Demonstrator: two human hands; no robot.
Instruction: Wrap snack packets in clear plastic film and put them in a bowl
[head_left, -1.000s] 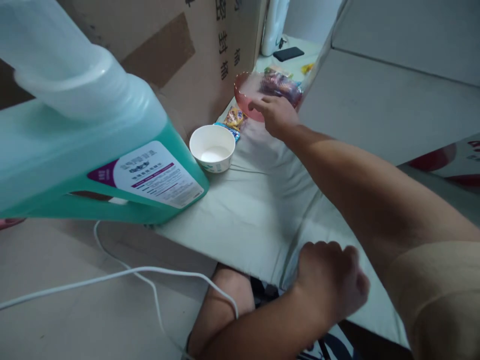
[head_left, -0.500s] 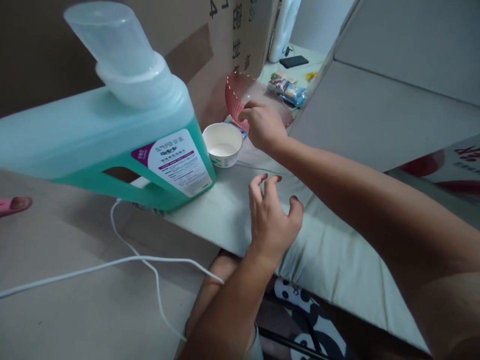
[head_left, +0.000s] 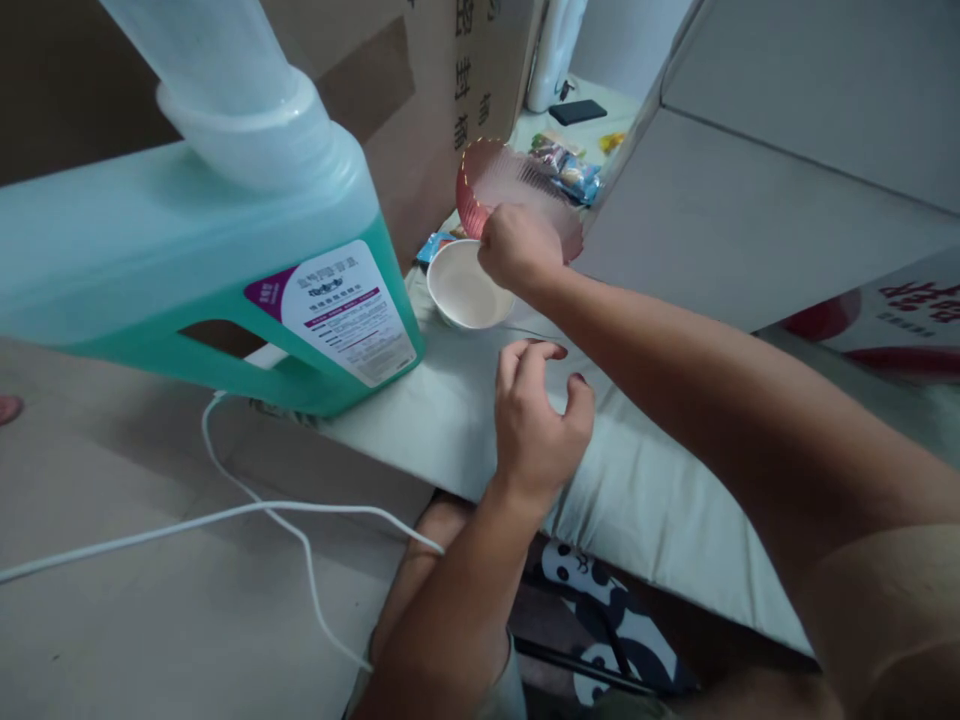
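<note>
Paper cup (head_left: 466,290) tilted now | right hand (head_left: 517,247) grips pink bowl (head_left: 487,180) | left hand (head_left: 536,425) loosely open

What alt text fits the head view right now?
The right hand tilts a pink ribbed bowl over a white paper cup on a pale cloth; the left hand hovers open nearby, beside a green detergent jug.

Green detergent jug (head_left: 187,260) cut off at left and top edges, label print too small to read.
</note>
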